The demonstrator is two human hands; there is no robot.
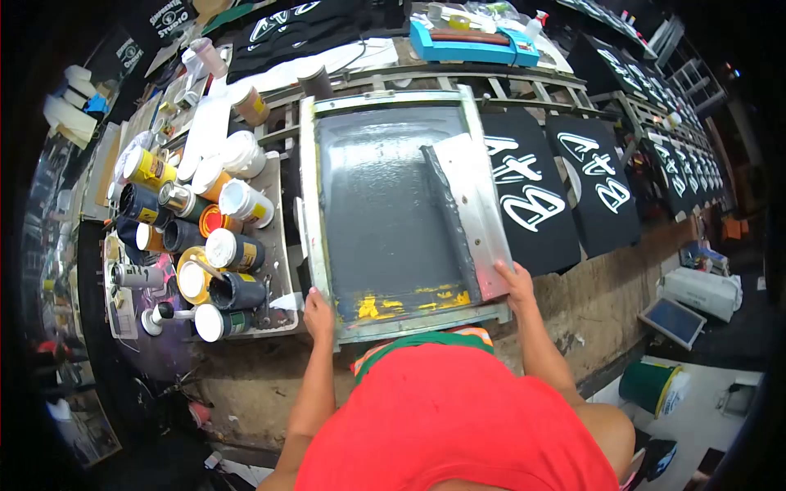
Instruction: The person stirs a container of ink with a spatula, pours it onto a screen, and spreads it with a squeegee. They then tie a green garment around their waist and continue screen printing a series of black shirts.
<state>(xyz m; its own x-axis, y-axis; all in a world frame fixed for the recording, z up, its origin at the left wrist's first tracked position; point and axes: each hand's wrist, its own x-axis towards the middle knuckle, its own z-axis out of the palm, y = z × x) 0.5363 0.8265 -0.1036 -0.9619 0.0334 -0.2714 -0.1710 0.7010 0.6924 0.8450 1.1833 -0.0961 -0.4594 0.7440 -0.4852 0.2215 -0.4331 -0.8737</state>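
Note:
A screen-printing frame (308, 176) lies before me, its mesh (381, 209) coated in dark grey, wet-looking ink with yellow patches along the near edge. A wide metal squeegee (476, 209) rests slantwise along the right side of the mesh, its blade edge dark with ink. Closed round the frame's near left side is my left hand (319, 313). My right hand (517, 286) grips the near right side, its thumb close to the squeegee's pinkish end; I cannot tell whether the thumb touches it. The fingers under the frame are hidden.
Several ink tubs (233, 250) crowd a tray at the left. Black shirts (524, 184) printed with white lettering lie on boards to the right. Behind the frame, a blue machine (471, 42) stands past metal rails. A green bucket (647, 385) sits low at right.

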